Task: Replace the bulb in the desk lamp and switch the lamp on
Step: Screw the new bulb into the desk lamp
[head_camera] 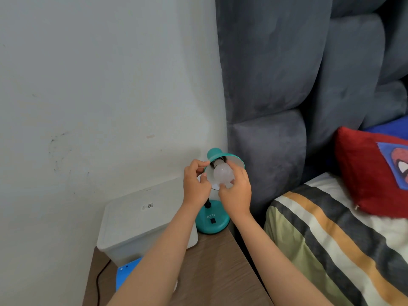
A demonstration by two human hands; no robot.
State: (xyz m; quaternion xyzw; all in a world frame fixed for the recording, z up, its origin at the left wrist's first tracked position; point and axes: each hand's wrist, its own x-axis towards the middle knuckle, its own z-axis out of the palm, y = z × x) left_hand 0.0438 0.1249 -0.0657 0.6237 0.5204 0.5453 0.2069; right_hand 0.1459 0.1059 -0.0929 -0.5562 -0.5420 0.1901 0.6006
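Two bare hands on one teal metal desk lamp point(212, 219), which stands at the back of a brown wood-grain bedside table point(212, 268), against the wall corner. Left hand point(195, 184) pinches the rim of the teal cone shade point(237, 161), thumb and fingers clamped on its left edge. Right hand point(236, 191) wraps its fingers around one frosted white round bulb point(223, 174), bulb base seated at the socket inside the shade. One black rocker switch point(212, 221) on the round lamp base; bulb unlit. One translucent white lidded plastic box point(141, 219) just left of the lamp. One black cable point(98, 281) runs down the table's left edge. One red cushion point(362, 173) on the striped bedding point(331, 246), right.
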